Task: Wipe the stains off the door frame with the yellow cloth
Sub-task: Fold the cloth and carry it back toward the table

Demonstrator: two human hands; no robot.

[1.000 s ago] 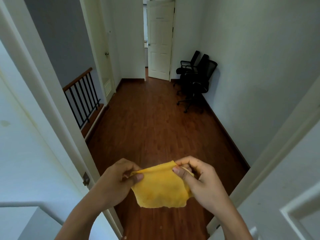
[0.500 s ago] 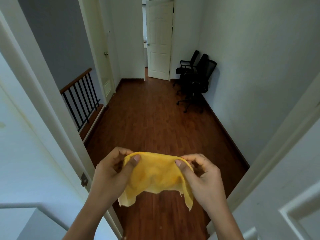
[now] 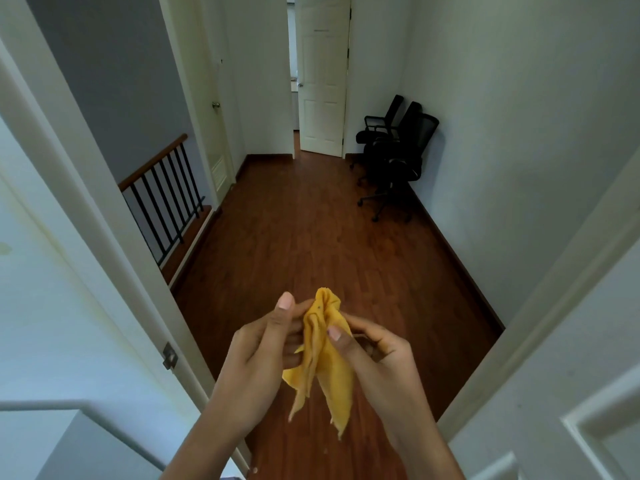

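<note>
The yellow cloth [image 3: 325, 358] hangs bunched and folded lengthwise between both hands, low in the middle of the head view. My left hand [image 3: 258, 362] pinches its upper left side, thumb pointing up. My right hand [image 3: 375, 358] grips its right side with the thumb pressed on the fabric. The white door frame [image 3: 114, 216] runs diagonally at the left, with a metal strike plate [image 3: 169, 356] and faint yellowish streaks on the surface beside it. The frame's other jamb [image 3: 540, 317] slants up at the right.
A dark wood floor [image 3: 311, 244] stretches ahead through the doorway. A black stair railing [image 3: 166, 199] stands at the left. Black office chairs [image 3: 394, 150] sit against the right wall. A white panel door [image 3: 323, 74] stands ajar at the far end, and part of another door [image 3: 588, 410] is at the lower right.
The cloth went from spread flat between both hands to gathered into a narrow hanging bundle. Both hands moved closer together and slightly rightward.
</note>
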